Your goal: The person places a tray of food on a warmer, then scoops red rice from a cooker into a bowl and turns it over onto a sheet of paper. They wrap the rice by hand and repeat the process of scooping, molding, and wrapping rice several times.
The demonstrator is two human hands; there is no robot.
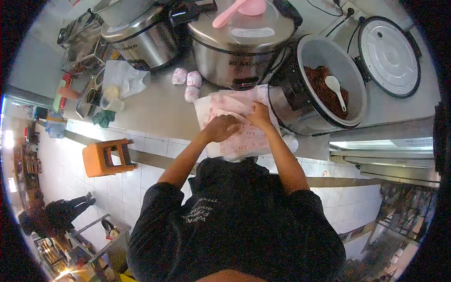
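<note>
Printed wrapping paper (244, 141) with red lettering lies at the counter's front edge, close to my body. My left hand (221, 128) is on the paper's left part, its fingers curled; what they hold, if anything, is hidden. On the upper right part of the paper rests my right hand (259, 115), closed, with its fingertips hard to make out. Three small wrapped bundles (192, 94) in the same kind of print sit just left of the paper. To the right, an open cooker (350, 63) holds dark reddish-brown food (315, 89) and a white spoon (334, 89).
Behind the paper stands a closed steel cooker (235, 63) with a pink scoop (230, 13) on its lid. Another cooker (150, 44) is farther left, beside a plastic bag (124, 77). An orange stool (101, 158) is on the floor; a person (58, 214) is at lower left.
</note>
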